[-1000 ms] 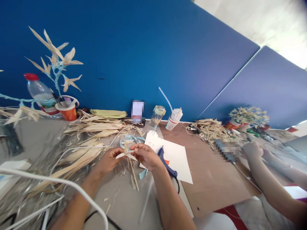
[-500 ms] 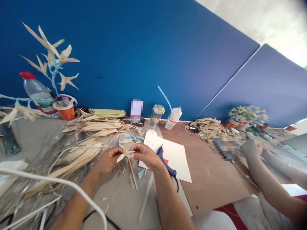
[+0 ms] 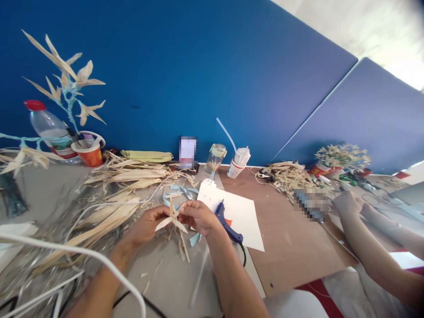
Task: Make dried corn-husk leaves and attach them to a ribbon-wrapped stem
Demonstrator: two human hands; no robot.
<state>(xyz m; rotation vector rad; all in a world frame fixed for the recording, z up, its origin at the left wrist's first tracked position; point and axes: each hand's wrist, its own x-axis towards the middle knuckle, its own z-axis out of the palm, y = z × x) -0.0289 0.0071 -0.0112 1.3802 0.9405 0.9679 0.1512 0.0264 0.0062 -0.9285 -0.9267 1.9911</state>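
A pale husk flower (image 3: 172, 217) with several pointed petals is held between my two hands above the table. My left hand (image 3: 151, 223) grips it from the left, its fingertips partly behind the petals. With thumb and fingers pinched, my right hand (image 3: 198, 216) holds a petal at the upper right. Below the flower lie thin dry stalks (image 3: 184, 247) and a scrap of light blue paper (image 3: 195, 239). A blue glue gun (image 3: 228, 225) rests on a white sheet (image 3: 250, 216) just right of my right hand.
Dry corn husks (image 3: 115, 214) cover the table's left side. A white cable (image 3: 109, 260) arches across the lower left. At the back stand a glass jar (image 3: 217, 154), a paper cup (image 3: 236, 168) and a phone (image 3: 188, 152). Another person's arms (image 3: 367, 238) rest at the right.
The flower has turned in my fingers, so its petals now spread downward to both sides. My right hand has shifted slightly toward the petal's upper tip.
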